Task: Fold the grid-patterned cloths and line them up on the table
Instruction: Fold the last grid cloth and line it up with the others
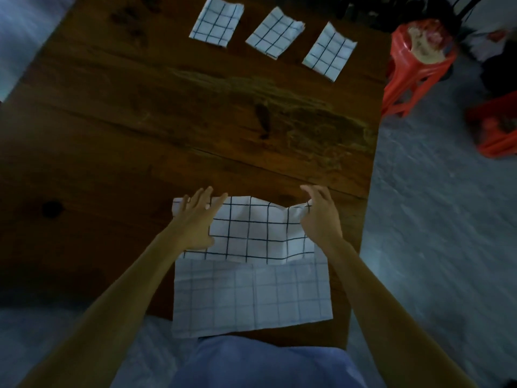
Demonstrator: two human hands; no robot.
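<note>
A white cloth (251, 264) crossed by a dark grid lies at the near edge of the dark wooden tabletop (140, 121), its near end hanging slightly past the edge toward the person's blue-clad lap. Its far part is doubled back over itself: the upper layer shows bold black lines, while the flat single layer nearer the person shows the same grid only faintly, as pale blue-grey lines. The folded layer is rumpled near its right corner, with a raised crease there. The left hand (195, 219) lies flat on the left side of the folded layer, fingers spread and straight, pressing it down. The right hand (321, 217) is at the far right corner with fingers bent; it appears to pinch the bunched corner, though blur makes the grip hard to confirm. At the far end of the tabletop three folded cloths of the same pattern lie in a row, well apart from the hands: a left one (216, 22), a middle one (274, 33) and a right one (328, 51), each a small rectangle, not touching.
</note>
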